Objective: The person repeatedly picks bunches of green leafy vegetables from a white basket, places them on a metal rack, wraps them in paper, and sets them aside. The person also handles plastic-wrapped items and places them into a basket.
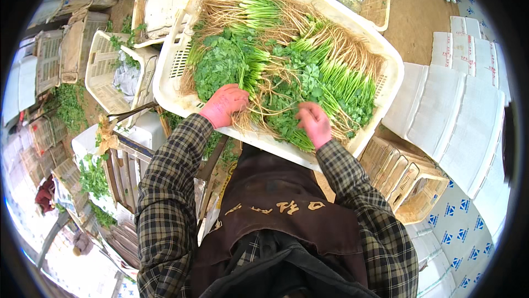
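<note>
A cream plastic crate (386,50) in front of me holds several bunches of rooted green herbs that look like coriander (225,58), with pale green stems and long brown roots. My left hand (225,106), in a pink glove, grips the root end of a bunch at the crate's near left. Thin roots hang out below its fingers. Over the leaves at the near right is my right hand (315,124), also gloved in pink, with its fingers curled. A fine root strand runs towards its fingertips; whether they pinch it cannot be made out.
Another plastic crate (117,68) with a plastic bag stands to the left. Stacked crates (403,178) lie low on the right beside white foam boxes (442,112). A slatted frame (124,170) is near my left elbow. Loose greens (70,106) lie on the ground.
</note>
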`<move>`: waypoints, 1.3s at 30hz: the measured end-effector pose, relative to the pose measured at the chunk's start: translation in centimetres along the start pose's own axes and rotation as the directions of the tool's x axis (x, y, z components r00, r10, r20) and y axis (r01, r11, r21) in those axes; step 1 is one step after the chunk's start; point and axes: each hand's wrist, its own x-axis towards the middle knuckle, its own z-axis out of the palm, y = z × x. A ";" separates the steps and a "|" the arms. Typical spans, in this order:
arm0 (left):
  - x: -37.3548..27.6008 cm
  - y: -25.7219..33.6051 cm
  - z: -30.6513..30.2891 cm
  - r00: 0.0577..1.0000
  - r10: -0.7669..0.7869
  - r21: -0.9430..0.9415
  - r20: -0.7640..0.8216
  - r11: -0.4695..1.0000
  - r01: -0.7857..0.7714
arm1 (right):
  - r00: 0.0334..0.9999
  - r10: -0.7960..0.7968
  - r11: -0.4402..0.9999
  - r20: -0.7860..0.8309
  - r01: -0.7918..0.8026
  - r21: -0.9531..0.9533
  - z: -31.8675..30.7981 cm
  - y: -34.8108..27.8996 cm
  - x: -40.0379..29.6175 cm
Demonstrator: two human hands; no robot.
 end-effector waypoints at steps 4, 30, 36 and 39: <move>0.3 0.1 -0.6 0.997 0.005 -0.037 -0.079 0.999 -0.008 | 0.947 0.051 0.886 0.318 0.104 -0.453 4.9 0.1 -1.4; -0.6 -3.1 -3.9 0.911 -0.261 -0.092 -0.319 0.965 0.245 | 0.462 0.459 0.052 0.758 0.838 -0.543 13.2 2.2 15.2; -0.4 -2.9 -3.8 0.902 -0.257 -0.113 -0.347 0.966 0.232 | 0.525 0.669 0.376 0.526 0.371 -0.849 15.6 2.3 18.3; -0.5 -2.6 -3.9 0.874 -0.308 -0.131 -0.376 0.951 0.279 | 0.475 0.694 0.383 0.541 0.393 -0.836 15.7 2.8 19.1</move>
